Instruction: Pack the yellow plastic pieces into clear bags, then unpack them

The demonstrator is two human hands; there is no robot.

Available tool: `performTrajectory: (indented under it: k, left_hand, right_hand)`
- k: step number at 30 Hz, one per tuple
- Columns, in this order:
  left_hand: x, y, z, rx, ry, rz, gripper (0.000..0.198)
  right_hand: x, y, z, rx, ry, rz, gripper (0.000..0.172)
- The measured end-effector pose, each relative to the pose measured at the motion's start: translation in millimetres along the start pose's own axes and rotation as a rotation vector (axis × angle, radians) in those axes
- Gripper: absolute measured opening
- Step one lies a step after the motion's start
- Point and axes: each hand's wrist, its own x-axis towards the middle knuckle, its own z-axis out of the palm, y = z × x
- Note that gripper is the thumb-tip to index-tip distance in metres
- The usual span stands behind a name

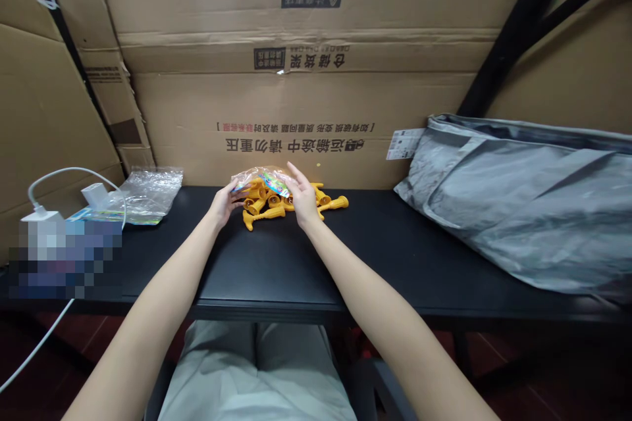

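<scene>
Several yellow plastic pieces shaped like small hammers point(266, 214) lie in a heap on the black table point(276, 270), near the cardboard at the back. Over the heap is a clear plastic bag point(257, 174) with a colourful blue and green label. My left hand point(224, 202) holds the bag's left side, its fingers curled at the edge. At the bag's right side, my right hand point(302, 196) grips it by the label, with one finger stretched upward. Some yellow pieces show behind and to the right of my right hand.
Clear plastic packaging point(151, 194) lies at the left, beside a white charger point(44, 227) with a cable and a blurred-out item. A large grey bag point(523, 204) rests on the table at the right. Printed cardboard point(306, 99) stands along the back.
</scene>
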Motion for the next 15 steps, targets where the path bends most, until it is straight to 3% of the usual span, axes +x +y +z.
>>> performTrajectory:
  k: [6, 9, 15]
  left_hand:
    - [-10, 11, 11.9, -0.094, -0.006, 0.194, 0.022]
    - [-14, 17, 15.9, -0.147, -0.038, 0.231, 0.024]
    - [-11, 17, 11.0, -0.225, -0.049, 0.276, 0.030]
  right_hand:
    - [-12, -11, 0, -0.155, -0.139, -0.247, 0.045]
    - [-14, -15, 0, -0.175, -0.120, -0.330, 0.045]
    - [-13, -21, -1, -0.153, 0.002, -0.304, 0.047]
